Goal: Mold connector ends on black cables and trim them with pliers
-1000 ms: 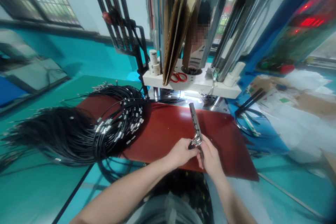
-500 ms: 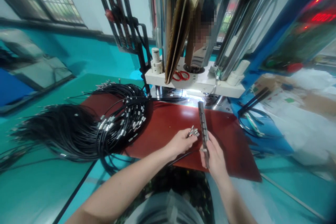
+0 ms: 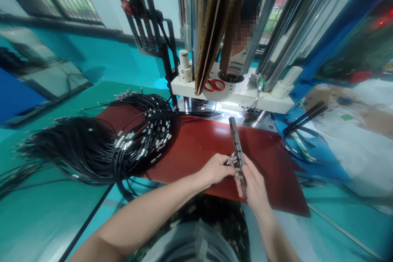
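Observation:
My right hand (image 3: 253,184) is closed around the near end of a long dark metal bar (image 3: 236,141) that lies over the red mat (image 3: 199,147). My left hand (image 3: 215,169) is pinched on small silver connector ends (image 3: 231,159) of thin black cables and presses them against the side of the bar. Both hands meet at the mat's near edge, fingers touching.
A big bundle of black cables with silver ends (image 3: 101,147) lies on the left of the mat and the teal bench. A white machine base (image 3: 230,94) with red scissors (image 3: 214,85), steel columns and cardboard stands behind. More cables (image 3: 301,147) lie at right.
Half a second ago my left hand held the connector ends apart from the bar; it has now brought them back against it. The bar has shifted slightly in my right hand.

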The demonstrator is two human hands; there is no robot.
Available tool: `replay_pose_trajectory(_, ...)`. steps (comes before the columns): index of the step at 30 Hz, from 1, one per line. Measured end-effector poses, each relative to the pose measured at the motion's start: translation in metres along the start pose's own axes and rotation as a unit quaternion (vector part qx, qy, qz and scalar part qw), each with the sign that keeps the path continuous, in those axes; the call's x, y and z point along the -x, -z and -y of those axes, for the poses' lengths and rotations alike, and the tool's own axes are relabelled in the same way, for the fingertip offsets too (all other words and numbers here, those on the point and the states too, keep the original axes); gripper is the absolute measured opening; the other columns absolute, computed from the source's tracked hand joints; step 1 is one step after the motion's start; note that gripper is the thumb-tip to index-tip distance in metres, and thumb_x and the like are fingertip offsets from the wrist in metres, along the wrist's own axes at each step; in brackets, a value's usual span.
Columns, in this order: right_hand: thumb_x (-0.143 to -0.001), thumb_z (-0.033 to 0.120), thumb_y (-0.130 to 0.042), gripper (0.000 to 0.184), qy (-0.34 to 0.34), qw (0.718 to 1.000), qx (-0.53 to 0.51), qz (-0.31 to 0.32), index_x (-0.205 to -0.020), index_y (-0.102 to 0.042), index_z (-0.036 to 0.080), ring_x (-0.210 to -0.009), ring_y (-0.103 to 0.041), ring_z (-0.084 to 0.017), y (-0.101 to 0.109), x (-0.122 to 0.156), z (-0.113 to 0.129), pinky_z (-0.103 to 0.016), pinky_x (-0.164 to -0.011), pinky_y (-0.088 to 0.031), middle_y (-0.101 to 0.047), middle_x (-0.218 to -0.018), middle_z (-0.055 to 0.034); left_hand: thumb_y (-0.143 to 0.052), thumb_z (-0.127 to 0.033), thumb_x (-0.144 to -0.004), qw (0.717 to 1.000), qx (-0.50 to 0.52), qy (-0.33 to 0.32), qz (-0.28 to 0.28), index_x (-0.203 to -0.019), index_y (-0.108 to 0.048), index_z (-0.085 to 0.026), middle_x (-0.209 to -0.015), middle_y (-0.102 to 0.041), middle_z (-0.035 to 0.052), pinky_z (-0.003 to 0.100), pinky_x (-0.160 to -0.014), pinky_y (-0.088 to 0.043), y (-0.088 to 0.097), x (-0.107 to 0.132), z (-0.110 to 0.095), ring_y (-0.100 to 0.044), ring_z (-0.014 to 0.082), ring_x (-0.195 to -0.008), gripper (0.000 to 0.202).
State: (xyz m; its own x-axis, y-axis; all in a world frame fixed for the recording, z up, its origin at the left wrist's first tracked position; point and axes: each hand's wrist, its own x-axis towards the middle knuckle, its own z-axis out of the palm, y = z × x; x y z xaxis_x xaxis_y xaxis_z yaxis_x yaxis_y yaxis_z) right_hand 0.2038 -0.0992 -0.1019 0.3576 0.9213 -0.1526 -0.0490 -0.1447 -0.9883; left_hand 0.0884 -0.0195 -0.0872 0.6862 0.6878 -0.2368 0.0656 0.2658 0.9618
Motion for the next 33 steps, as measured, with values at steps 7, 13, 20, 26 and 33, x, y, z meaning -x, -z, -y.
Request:
replay_pose_trajectory(7,-0.084,0.047,-0.041,0.058,0.029,0.996,0.081,0.012,-0.134,-0.034,0.018,-0.034,-0.041,-0.006,-0.005,0.001,0.000,-0.018,-0.033,-0.036,-0.048,-0.050,0.0059,-0.055,-0.021,-0.066,0.999,-0.026,-0.016,0.016,-0.057,-0.053,-0.014,-0.054,-0.054,-0.0021,0.022,-0.057,-0.037,0.002,0.001,0.004,-0.046,0.0097,-0.051,0.012)
replay_pose_trajectory(13,-0.082,0.046,-0.046,0.055,-0.004,1.000,-0.012,-0.023,-0.130,-0.040,0.020,-0.034,-0.041,-0.006,-0.003,0.001,-0.001,-0.018,-0.031,-0.035,-0.052,-0.055,0.0046,-0.047,-0.037,-0.079,0.987,-0.091,-0.104,-0.078,-0.070,-0.048,-0.017,-0.053,-0.045,-0.0055,0.020,-0.050,-0.033,0.009,0.004,-0.004,-0.040,0.0079,-0.049,0.022)
replay_pose_trajectory(20,-0.081,0.045,-0.049,0.051,-0.006,0.997,-0.057,-0.045,-0.127,-0.042,0.023,-0.033,-0.041,-0.006,-0.001,0.003,-0.002,-0.018,-0.029,-0.033,-0.052,-0.056,0.0049,-0.040,-0.046,-0.082,0.999,0.036,-0.038,-0.003,-0.091,-0.051,-0.017,-0.045,-0.040,-0.0076,0.018,-0.039,-0.025,0.018,0.000,-0.007,-0.030,0.0064,-0.037,0.033)
replay_pose_trajectory(26,-0.081,0.046,-0.048,0.054,-0.016,0.999,-0.038,-0.024,-0.128,-0.041,0.021,-0.034,-0.041,-0.006,0.001,0.003,-0.001,-0.017,-0.030,-0.034,-0.052,-0.055,0.0046,-0.057,-0.038,-0.070,1.000,0.007,0.006,-0.002,-0.066,-0.050,-0.015,-0.050,-0.042,-0.0063,0.019,-0.041,-0.024,0.013,-0.007,-0.004,-0.033,0.0055,-0.042,0.024)
replay_pose_trajectory(33,-0.082,0.047,-0.047,0.055,-0.031,0.999,-0.002,-0.007,-0.129,-0.040,0.021,-0.034,-0.041,-0.006,0.001,0.001,0.002,-0.017,-0.031,-0.034,-0.052,-0.056,0.0044,-0.058,-0.028,-0.067,0.996,-0.050,-0.066,-0.035,-0.054,-0.041,-0.016,-0.052,-0.043,-0.0062,0.021,-0.053,-0.030,0.005,-0.006,-0.004,-0.037,0.0069,-0.051,0.025)
